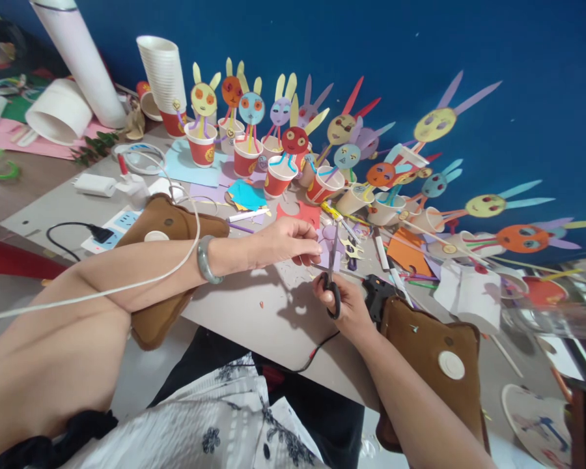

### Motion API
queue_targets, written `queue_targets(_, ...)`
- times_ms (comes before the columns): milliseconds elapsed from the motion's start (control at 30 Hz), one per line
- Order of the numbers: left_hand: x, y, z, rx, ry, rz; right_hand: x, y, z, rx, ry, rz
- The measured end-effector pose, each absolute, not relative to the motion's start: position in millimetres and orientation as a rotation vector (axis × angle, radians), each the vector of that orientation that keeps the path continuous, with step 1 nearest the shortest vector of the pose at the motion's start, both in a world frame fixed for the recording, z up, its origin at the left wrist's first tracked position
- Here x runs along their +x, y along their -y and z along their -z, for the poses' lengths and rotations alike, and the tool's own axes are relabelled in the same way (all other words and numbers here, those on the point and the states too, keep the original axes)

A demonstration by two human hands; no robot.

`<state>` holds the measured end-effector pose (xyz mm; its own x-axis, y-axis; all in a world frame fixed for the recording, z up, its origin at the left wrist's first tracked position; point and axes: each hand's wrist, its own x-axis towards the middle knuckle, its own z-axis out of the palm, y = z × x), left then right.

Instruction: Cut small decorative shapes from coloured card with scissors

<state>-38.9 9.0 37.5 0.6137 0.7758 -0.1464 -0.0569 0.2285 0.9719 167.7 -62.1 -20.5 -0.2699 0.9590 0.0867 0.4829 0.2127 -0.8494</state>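
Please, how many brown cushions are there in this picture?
2. The left cushion is partly covered by the left forearm; the right cushion is partly covered by the right forearm. More outside the view cannot be excluded.

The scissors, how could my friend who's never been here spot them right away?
Start at the big blue wall and come down past the paper-cup figures to the table. Over it, the right hand holds the scissors. Unlike the black tool lying beside that hand, they have slim blades and black finger loops.
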Motion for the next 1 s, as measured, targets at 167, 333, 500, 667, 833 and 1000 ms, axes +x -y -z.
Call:
queue_targets(167,-39.2,-9.4,-37.6,1.213,-0.724,-0.660,168.5,62.4,20.2,-1.351,1.852,-0.962)
queue_targets(333,-39.0,-9.2,-39.1,1.203,-0.731,-0.670,169.0,61.9,19.8,-1.340,1.861,-0.960)
queue_targets(500,-38.9,-8.6,-39.2,1.187,-0.741,-0.691,169.0,61.9,17.9,-1.341,1.869,-0.958)
queue_targets(667,-38.7,-9.8,-37.4,1.158,-0.727,-0.715,169.9,62.6,16.9,-1.362,1.862,-0.966)
queue_targets(833,-37.6,-10.9,-38.9,1.154,-0.739,-0.718,170.1,62.2,15.9,-1.362,1.854,-0.977)
queue_targets(1000,-38.1,-11.1,-39.0,1.153,-0.740,-0.728,170.2,61.5,13.2,-1.364,1.865,-0.965)
